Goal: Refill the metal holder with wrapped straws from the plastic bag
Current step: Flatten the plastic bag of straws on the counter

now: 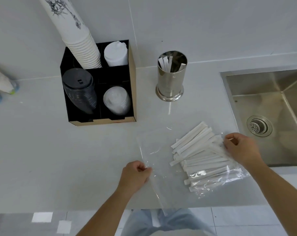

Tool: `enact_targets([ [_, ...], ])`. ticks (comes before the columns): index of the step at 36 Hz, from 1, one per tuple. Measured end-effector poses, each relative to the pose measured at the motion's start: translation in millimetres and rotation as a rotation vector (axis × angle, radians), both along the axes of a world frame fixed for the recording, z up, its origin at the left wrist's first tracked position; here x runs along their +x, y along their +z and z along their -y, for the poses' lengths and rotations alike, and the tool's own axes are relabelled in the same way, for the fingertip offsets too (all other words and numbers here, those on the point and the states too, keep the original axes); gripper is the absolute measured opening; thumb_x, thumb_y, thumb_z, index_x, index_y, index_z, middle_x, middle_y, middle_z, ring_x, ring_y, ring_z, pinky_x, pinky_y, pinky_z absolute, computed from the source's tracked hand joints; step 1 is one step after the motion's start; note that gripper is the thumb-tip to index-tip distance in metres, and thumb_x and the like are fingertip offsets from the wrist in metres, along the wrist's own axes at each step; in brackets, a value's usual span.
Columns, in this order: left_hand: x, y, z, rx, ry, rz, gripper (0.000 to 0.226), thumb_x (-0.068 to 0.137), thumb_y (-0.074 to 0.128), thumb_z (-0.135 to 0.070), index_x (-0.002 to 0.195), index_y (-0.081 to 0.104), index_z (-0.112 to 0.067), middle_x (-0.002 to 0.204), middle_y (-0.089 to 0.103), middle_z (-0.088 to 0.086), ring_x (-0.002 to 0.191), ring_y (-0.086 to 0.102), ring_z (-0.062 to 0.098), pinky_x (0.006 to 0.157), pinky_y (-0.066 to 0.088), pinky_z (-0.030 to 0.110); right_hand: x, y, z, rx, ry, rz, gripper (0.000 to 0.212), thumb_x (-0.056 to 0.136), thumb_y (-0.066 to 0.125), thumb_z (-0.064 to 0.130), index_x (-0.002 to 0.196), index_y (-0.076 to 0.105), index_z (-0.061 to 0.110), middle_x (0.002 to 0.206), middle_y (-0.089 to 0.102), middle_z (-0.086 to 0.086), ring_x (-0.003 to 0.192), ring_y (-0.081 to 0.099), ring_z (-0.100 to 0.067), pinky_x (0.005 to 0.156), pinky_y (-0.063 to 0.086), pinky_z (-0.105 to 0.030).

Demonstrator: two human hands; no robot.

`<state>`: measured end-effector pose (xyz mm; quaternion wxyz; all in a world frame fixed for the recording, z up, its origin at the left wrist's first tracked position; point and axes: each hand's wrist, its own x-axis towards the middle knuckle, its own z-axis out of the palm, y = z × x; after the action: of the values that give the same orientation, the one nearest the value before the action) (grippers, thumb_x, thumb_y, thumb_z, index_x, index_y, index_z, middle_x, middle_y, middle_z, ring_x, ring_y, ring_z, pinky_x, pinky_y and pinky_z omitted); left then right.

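Wrapped straws (pixel 198 151) lie fanned inside a clear plastic bag (pixel 161 160), lower right of frame, long axes running lower-left to upper-right. Left hand (pixel 135 174) pinches the bag's edge; right hand (pixel 241 148) pinches its far side. Metal holder (pixel 171 79) stands upright above.

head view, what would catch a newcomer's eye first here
A fan of wrapped straws spills from a clear plastic bag at the counter's front, with the left hand pinching the bag's edge and the right hand on the straws. Behind stands a shiny metal holder, nearly empty.
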<state>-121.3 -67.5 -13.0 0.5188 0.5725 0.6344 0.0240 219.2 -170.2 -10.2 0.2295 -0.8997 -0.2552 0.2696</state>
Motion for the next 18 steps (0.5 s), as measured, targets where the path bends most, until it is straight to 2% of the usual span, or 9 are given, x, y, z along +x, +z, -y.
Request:
enact_targets([
  [3,-1,0,-4,0.096,-0.051,-0.075,0.022,0.071,0.074,-0.035,0.066,0.06,-0.018,0.064,0.068,0.001,0.058,0.06,0.014,0.057,0.047,0.023,-7,1,-2,-0.026,0.016,0.017,0.023,0.091,0.06,0.026,0.111,0.067,0.017,0.089,0.068,0.0,0.078,0.061,-0.02,0.072,0.046,-0.029],
  [5,-2,-1,-6,0.135,-0.075,-0.099,0.022,0.074,0.073,-0.035,0.067,0.06,-0.018,0.065,0.064,-0.003,0.06,0.058,0.012,0.056,0.043,0.021,-15,4,-3,-0.055,0.02,0.033,0.036,0.092,0.059,0.028,0.125,0.061,0.013,0.112,0.067,-0.008,0.098,0.062,-0.027,0.088,0.047,-0.036],
  [8,-3,-2,-11,0.162,-0.101,-0.116,0.021,0.075,0.071,-0.036,0.067,0.059,-0.02,0.065,0.061,-0.007,0.058,0.055,0.007,0.051,0.039,0.017,-36,12,-2,-0.033,0.032,0.107,0.048,0.091,0.061,0.026,0.135,0.052,0.008,0.137,0.055,-0.014,0.125,0.051,-0.032,0.106,0.037,-0.04],
  [13,0,-2,-24,0.185,-0.11,-0.101,0.017,0.073,0.07,-0.032,0.07,0.057,-0.022,0.063,0.061,-0.007,0.056,0.055,0.008,0.05,0.042,0.021,-100,19,-7,0.097,0.254,0.208,0.049,0.087,0.067,0.013,0.132,0.055,-0.002,0.141,0.051,-0.022,0.133,0.044,-0.038,0.113,0.027,-0.042],
  [16,3,0,-37,0.202,-0.126,-0.074,0.011,0.074,0.066,-0.03,0.073,0.057,-0.025,0.062,0.059,-0.008,0.05,0.051,0.004,0.046,0.044,0.02,-146,14,-14,0.165,0.406,0.217,0.045,0.089,0.065,0.015,0.131,0.057,-0.001,0.143,0.05,-0.02,0.134,0.045,-0.038,0.114,0.025,-0.047],
  [18,7,1,-47,0.267,-0.2,-0.079,0.008,0.079,0.064,-0.029,0.078,0.056,-0.027,0.069,0.058,-0.007,0.06,0.054,0.01,0.054,0.045,0.024,-172,8,-21,0.164,0.552,0.243,0.047,0.091,0.06,0.021,0.134,0.055,0.001,0.146,0.047,-0.018,0.137,0.042,-0.036,0.115,0.023,-0.049],
])
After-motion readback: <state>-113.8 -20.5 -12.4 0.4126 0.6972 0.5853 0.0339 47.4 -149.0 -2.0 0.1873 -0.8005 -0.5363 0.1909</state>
